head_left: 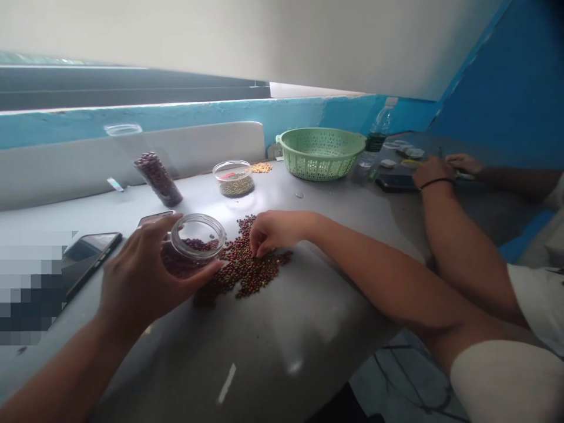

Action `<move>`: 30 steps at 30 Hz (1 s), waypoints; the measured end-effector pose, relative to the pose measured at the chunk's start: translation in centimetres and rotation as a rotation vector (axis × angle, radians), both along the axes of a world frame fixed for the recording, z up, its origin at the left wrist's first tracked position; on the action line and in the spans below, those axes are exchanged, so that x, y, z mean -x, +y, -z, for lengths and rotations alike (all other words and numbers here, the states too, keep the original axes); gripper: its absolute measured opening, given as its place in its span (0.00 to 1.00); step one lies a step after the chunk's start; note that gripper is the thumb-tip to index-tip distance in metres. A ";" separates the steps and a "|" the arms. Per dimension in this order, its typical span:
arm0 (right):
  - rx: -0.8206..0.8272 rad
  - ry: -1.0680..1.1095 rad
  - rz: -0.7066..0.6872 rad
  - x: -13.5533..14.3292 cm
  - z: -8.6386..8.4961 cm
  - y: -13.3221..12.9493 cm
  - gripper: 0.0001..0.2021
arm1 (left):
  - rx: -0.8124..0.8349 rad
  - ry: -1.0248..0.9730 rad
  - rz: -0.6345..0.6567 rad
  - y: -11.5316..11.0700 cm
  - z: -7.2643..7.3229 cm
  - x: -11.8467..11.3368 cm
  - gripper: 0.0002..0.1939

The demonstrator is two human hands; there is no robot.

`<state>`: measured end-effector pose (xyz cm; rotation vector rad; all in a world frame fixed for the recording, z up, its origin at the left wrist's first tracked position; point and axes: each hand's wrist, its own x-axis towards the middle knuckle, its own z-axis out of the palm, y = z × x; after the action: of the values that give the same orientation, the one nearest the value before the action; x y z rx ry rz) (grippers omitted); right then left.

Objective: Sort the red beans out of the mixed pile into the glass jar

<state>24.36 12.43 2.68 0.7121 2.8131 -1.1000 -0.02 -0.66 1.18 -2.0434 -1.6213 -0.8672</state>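
Note:
A clear, open-mouthed jar with dark red beans inside is tilted in my left hand, thumb and fingers wrapped round its side. Beside and partly behind the jar, a spread-out pile of small red and green beans lies on the grey table. Over the right part of this pile is my right hand, its fingertips pinched together and touching down among the beans. Whatever is between those fingertips is too small to make out.
Behind stand a tall clear container of dark beans, a round tub of greenish beans, some yellow kernels and a green basket. A phone lies at left. Near a bottle, other people's hands work at right.

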 end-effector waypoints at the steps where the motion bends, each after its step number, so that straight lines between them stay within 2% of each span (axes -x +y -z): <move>1: 0.011 0.001 0.011 -0.1 0.0 0.0 0.06 | 0.001 -0.007 -0.006 -0.1 -0.1 -0.1 0.43; 7: 0.234 0.001 0.104 -0.7 -0.1 0.3 0.08 | -0.008 0.009 0.001 0.1 -0.2 -0.1 0.45; 16: 0.371 0.020 0.172 -0.9 -0.1 0.7 0.12 | -0.021 0.022 0.003 0.2 0.1 0.3 0.47; 21: 0.354 0.003 0.165 -1.0 -0.4 0.5 0.15 | -0.016 0.027 -0.015 0.2 0.1 0.3 0.47; 26: 0.176 -0.043 0.062 -1.1 -0.6 0.5 0.17 | -0.014 0.023 -0.005 0.3 0.0 0.2 0.46; 30: 0.154 -0.027 0.013 -0.8 -0.3 0.2 0.17 | -0.035 0.033 0.029 0.3 0.1 0.2 0.46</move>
<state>25.13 12.65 2.93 0.7267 2.6683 -1.2817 -0.26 -0.36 1.13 -2.0511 -1.5521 -0.8618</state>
